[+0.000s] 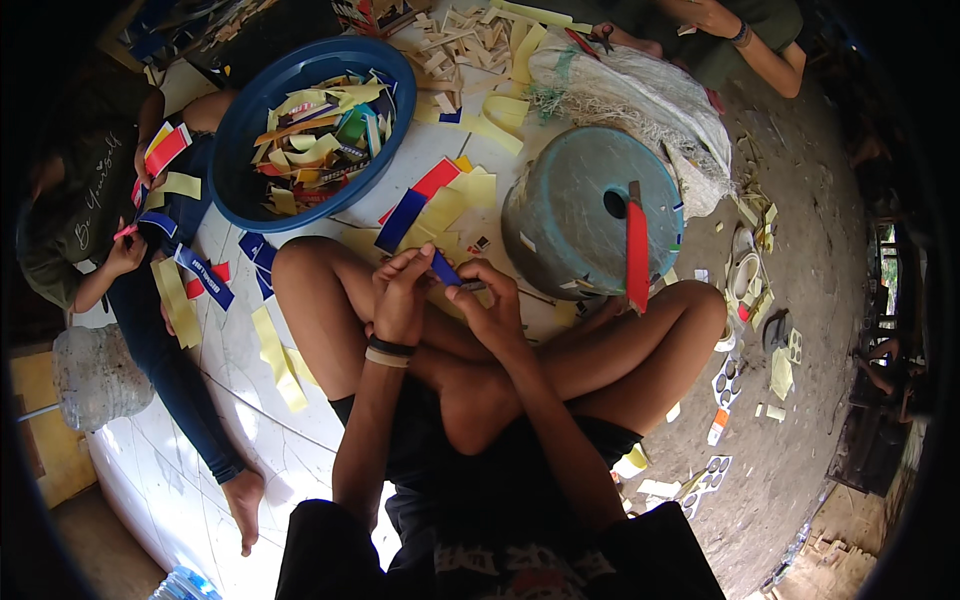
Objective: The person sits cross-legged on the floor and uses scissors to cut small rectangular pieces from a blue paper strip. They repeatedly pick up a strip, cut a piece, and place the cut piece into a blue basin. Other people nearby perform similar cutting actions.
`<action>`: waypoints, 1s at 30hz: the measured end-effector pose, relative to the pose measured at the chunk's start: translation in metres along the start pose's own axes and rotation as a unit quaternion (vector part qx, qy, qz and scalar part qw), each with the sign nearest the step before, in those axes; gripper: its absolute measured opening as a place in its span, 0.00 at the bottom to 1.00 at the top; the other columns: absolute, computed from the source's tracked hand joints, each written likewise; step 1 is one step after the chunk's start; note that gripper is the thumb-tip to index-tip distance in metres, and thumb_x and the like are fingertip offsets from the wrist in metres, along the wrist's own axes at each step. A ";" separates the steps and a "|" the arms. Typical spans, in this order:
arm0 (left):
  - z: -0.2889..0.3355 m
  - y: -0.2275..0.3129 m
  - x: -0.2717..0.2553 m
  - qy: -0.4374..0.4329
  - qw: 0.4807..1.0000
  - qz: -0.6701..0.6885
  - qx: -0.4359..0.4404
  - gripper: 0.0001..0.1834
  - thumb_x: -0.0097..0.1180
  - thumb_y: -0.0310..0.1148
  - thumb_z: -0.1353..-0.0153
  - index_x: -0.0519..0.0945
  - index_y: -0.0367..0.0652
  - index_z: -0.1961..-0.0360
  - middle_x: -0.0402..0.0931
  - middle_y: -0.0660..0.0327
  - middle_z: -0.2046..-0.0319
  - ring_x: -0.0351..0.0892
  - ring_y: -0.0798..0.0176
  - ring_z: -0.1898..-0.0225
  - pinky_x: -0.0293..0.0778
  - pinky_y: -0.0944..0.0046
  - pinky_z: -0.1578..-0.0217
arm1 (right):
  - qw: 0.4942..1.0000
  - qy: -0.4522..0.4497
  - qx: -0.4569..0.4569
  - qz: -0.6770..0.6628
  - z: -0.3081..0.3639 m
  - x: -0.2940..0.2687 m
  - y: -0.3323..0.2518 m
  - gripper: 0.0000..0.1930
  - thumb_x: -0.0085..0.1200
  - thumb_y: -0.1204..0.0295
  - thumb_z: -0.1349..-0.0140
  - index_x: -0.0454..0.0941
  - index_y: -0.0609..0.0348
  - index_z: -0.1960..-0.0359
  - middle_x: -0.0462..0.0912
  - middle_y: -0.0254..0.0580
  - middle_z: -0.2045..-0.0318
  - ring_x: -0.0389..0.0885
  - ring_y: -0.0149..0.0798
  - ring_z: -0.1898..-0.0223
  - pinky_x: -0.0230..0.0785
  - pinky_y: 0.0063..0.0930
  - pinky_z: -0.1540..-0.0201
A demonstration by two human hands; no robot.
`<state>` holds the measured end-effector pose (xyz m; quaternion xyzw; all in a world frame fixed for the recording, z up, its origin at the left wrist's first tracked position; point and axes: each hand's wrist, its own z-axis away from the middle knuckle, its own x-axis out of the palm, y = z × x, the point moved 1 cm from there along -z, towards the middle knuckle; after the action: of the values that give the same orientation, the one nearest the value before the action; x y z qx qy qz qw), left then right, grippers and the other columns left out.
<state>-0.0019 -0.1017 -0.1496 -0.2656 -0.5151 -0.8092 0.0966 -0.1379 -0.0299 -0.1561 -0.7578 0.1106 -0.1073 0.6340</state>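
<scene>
Hands: left hand [398, 290] and right hand [490, 305] are brought close together at the centre of the frame, fingers narrowed; a small blue strip [445, 268] is pinched between them.
Small blue strip: held above the crossed legs [625, 340], its long axis slanted from upper left to lower right; its upper end is met by the left fingertips, its lower end by the right thumb.
Nearer hand: neither can be singled out, since the strip is touched by both; whether it is folded cannot be told.
Just above the hands: a larger blue strip [402, 221], a red strip [437, 180] and pale yellow strips [475, 190] are strewn, partly overlapping, on the white tiled floor [215, 420].
Right of centre: a grey-blue bucket [565, 200] with a round hole is set near the right hand, narrowing the room on that side; a red blade-like piece [637, 250] is seen over its edge.
Upper left: a blue basin [330, 58] is filled with mixed strips.
Top centre: pale wooden slats [460, 45] are heaped.
Upper right: a white woven sack [640, 105] is laid behind the bucket.
Far left: something pink is held in a co-worker's hand [125, 255].
</scene>
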 end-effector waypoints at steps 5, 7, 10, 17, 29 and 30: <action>0.001 0.005 -0.001 0.003 0.998 -0.064 0.027 0.11 0.67 0.35 0.30 0.88 0.36 0.60 0.88 0.60 0.67 0.81 0.71 0.68 0.74 0.69 0.61 | 1.000 -0.010 0.008 -0.004 0.001 -0.002 0.000 0.08 0.66 0.79 0.43 0.78 0.63 0.64 0.81 0.38 0.65 0.80 0.33 0.60 0.71 0.28 0.53; 0.001 0.006 -0.003 0.004 0.996 -0.078 0.037 0.11 0.67 0.35 0.30 0.88 0.35 0.59 0.88 0.60 0.67 0.81 0.71 0.69 0.74 0.69 0.61 | 1.000 -0.008 0.010 -0.011 0.002 -0.004 -0.002 0.08 0.65 0.79 0.43 0.77 0.63 0.65 0.80 0.37 0.66 0.79 0.33 0.61 0.71 0.28 0.53; 0.003 0.005 -0.003 0.007 0.995 -0.088 0.039 0.11 0.67 0.34 0.30 0.88 0.35 0.59 0.88 0.60 0.67 0.81 0.72 0.69 0.74 0.70 0.60 | 1.000 -0.001 0.006 -0.026 0.002 -0.004 -0.004 0.08 0.65 0.79 0.43 0.76 0.63 0.66 0.79 0.37 0.67 0.79 0.31 0.61 0.71 0.28 0.54; -0.023 0.035 -0.028 0.110 0.988 0.049 0.098 0.15 0.66 0.40 0.28 0.87 0.37 0.54 0.89 0.59 0.63 0.83 0.71 0.67 0.76 0.71 0.61 | 0.989 0.038 0.014 -0.141 0.015 -0.020 -0.015 0.03 0.54 0.81 0.44 0.73 0.63 0.69 0.75 0.34 0.69 0.71 0.27 0.63 0.65 0.24 0.56; 0.000 0.012 0.006 -0.162 0.942 -0.277 0.094 0.19 0.58 0.38 0.22 0.81 0.39 0.72 0.76 0.69 0.80 0.71 0.78 0.77 0.65 0.72 0.74 | 0.991 0.008 0.060 -0.117 0.008 -0.019 -0.013 0.05 0.54 0.80 0.42 0.71 0.62 0.74 0.71 0.30 0.75 0.67 0.23 0.69 0.60 0.23 0.64; 0.001 0.010 0.007 -0.175 0.937 -0.288 0.094 0.20 0.58 0.38 0.22 0.80 0.40 0.73 0.74 0.70 0.81 0.69 0.78 0.78 0.63 0.72 0.75 | 0.990 0.008 0.068 -0.126 0.009 -0.020 -0.013 0.06 0.54 0.80 0.42 0.71 0.62 0.74 0.71 0.30 0.75 0.66 0.22 0.69 0.60 0.23 0.64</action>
<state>-0.0034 -0.1049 -0.1378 -0.2333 -0.6520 -0.6909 -0.2077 -0.1541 -0.0132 -0.1453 -0.7203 0.0114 -0.1995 0.6642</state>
